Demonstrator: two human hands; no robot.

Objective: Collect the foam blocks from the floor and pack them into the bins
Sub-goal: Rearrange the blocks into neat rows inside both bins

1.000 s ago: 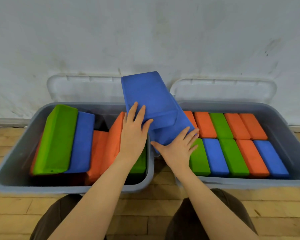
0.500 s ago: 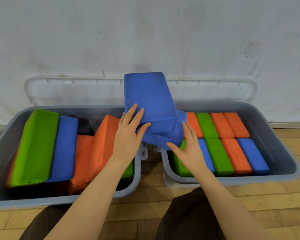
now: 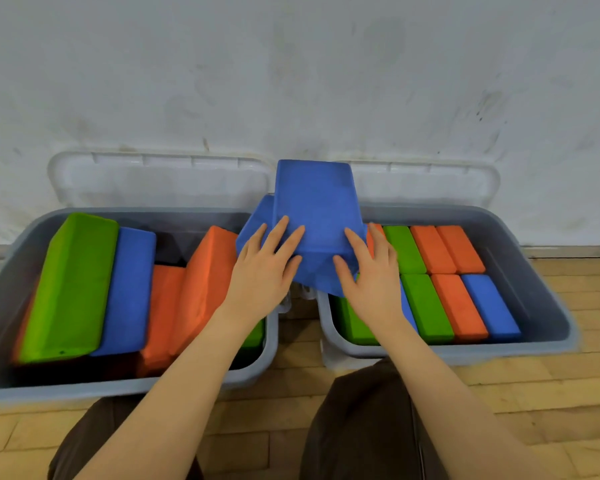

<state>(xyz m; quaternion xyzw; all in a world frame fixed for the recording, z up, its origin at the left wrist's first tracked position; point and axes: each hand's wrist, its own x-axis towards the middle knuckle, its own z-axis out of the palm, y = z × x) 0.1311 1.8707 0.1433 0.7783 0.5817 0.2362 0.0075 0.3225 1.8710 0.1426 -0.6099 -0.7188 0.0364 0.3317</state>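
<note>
A wooden plank floor is seen running up to a white wall at twelve o'clock. Two grey bins are set on it side by side: the left bin at nine o'clock, the right bin at three o'clock, with a narrow strip of floor between them. A translucent lid is stood behind each bin against the wall.

Two bins are sitting side by side on the floor before the wall, the left bin just beside the right bin. A stack of blocks is hanging above the gap between them. The left hand is lying left of the stack, the right hand right of it. More blocks are lying inside both bins.
</note>
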